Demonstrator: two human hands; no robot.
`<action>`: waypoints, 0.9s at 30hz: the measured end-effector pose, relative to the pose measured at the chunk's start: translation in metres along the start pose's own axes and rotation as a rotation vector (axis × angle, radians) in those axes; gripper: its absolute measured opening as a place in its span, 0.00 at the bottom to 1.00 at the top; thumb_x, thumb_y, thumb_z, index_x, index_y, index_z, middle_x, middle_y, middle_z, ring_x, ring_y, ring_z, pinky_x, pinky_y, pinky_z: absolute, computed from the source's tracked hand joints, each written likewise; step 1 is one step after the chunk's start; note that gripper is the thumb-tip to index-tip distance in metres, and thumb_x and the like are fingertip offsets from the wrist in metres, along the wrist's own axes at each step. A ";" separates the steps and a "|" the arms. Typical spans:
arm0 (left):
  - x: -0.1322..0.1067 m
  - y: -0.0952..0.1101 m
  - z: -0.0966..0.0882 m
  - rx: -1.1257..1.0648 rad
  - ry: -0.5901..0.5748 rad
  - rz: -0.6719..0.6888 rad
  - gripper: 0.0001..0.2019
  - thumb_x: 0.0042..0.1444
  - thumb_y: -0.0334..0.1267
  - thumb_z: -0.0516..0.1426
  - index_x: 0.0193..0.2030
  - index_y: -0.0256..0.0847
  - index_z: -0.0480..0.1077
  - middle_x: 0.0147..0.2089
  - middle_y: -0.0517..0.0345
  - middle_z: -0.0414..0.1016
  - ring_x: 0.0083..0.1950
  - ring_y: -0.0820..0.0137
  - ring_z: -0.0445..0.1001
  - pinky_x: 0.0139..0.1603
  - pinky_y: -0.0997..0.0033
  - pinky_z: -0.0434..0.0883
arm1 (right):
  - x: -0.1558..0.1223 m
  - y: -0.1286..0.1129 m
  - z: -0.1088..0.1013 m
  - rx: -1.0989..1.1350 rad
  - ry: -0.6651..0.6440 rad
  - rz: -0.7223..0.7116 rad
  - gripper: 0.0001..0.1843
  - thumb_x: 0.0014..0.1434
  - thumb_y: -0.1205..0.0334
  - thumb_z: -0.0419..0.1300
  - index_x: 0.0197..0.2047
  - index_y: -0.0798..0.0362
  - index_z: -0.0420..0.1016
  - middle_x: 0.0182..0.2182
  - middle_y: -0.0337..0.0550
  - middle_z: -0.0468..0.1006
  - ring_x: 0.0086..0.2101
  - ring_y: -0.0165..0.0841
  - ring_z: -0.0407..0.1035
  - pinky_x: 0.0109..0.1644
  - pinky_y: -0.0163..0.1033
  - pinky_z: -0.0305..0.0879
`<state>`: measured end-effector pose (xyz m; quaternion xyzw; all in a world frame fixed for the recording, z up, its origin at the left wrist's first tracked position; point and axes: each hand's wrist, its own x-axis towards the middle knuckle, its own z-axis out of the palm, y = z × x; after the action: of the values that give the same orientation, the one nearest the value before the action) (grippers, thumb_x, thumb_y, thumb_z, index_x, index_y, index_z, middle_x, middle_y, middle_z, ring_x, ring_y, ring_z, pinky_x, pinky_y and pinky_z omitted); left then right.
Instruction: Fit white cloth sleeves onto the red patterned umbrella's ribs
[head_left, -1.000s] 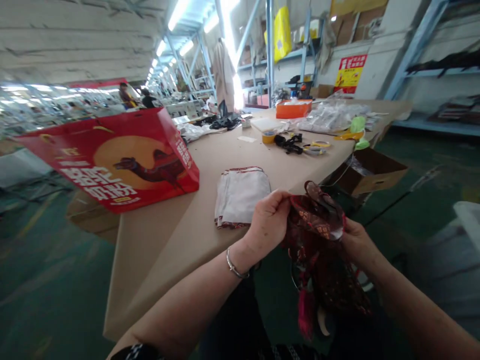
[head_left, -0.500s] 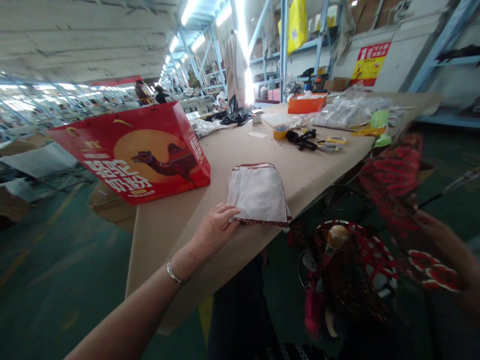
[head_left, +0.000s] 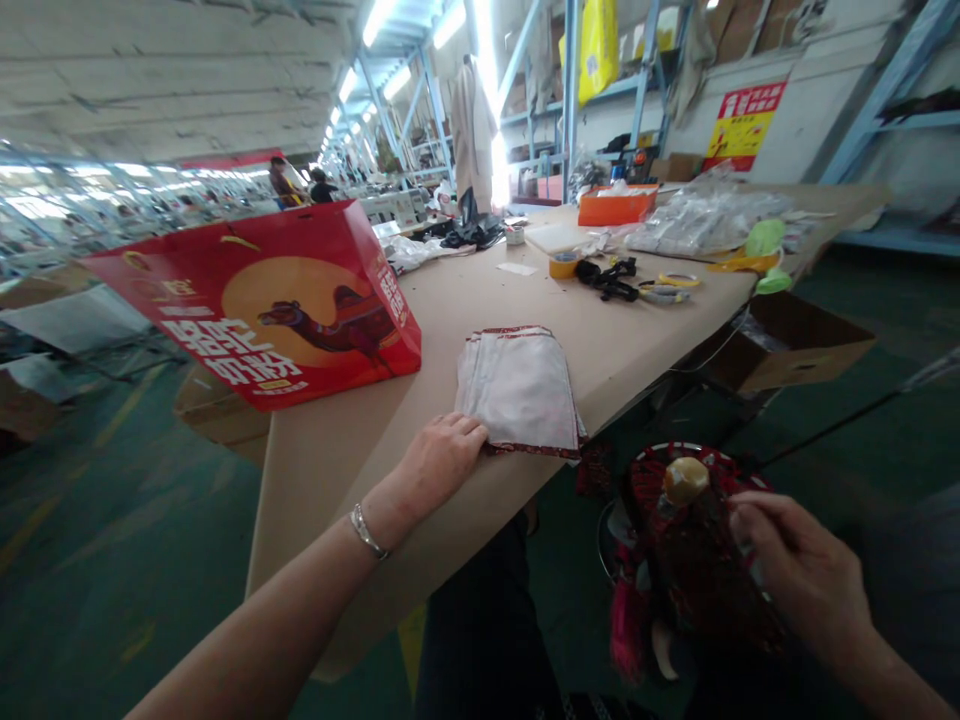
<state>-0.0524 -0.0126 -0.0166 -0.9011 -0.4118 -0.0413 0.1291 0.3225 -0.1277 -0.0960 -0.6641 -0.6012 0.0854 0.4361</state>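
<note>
My left hand [head_left: 442, 458] lies on the table's near edge with its fingers closed on the near left corner of a stack of white-backed fabric pieces [head_left: 525, 385]. Dark red patterned borders show along the stack's edges. Low on the right, my right hand [head_left: 806, 565] is closed, thumb against forefinger, at the edge of a dark red patterned cloth [head_left: 701, 575]. That cloth lies heaped over a round stool beside the table. A yellowish knob-like object [head_left: 685, 480] sits on top of the heap. The palm side of my right hand is hidden.
A red paper bag with a camel picture [head_left: 322, 320] stands at the table's left. Farther back are yellow tape [head_left: 564, 264], black straps [head_left: 611, 278], pliers [head_left: 664, 293], an orange box [head_left: 616, 205] and plastic bags [head_left: 705, 225]. A cardboard box [head_left: 799, 350] sits below the right edge.
My right hand has come down and left to the heap on the stool; the red patterned cloth it held up is no longer raised. My left hand has shifted slightly right at the stack's corner.
</note>
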 end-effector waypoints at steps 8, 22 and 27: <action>0.015 0.001 -0.023 -0.217 0.167 -0.170 0.07 0.55 0.27 0.52 0.30 0.39 0.68 0.32 0.55 0.71 0.34 0.70 0.70 0.35 0.72 0.65 | 0.056 -0.160 0.069 0.117 -0.381 -0.555 0.15 0.61 0.63 0.54 0.52 0.55 0.67 0.45 0.49 0.72 0.47 0.37 0.66 0.52 0.43 0.65; 0.021 0.012 -0.037 -0.303 0.281 -0.323 0.05 0.51 0.29 0.51 0.29 0.40 0.65 0.32 0.57 0.69 0.30 0.71 0.66 0.32 0.70 0.61 | 0.125 -0.172 0.075 -0.607 -0.466 -0.321 0.15 0.59 0.73 0.46 0.45 0.58 0.70 0.39 0.56 0.75 0.38 0.44 0.73 0.39 0.43 0.65; 0.020 0.043 -0.025 -1.027 0.352 -0.621 0.02 0.48 0.31 0.53 0.28 0.41 0.65 0.23 0.62 0.65 0.25 0.72 0.66 0.25 0.74 0.63 | 0.084 -0.158 0.040 -0.465 -0.401 -0.263 0.17 0.57 0.68 0.52 0.51 0.53 0.66 0.38 0.49 0.77 0.39 0.40 0.74 0.41 0.39 0.63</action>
<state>-0.0064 -0.0318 0.0024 -0.6661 -0.5546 -0.4175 -0.2728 0.2050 -0.0518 0.0218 -0.6327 -0.7589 0.0178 0.1530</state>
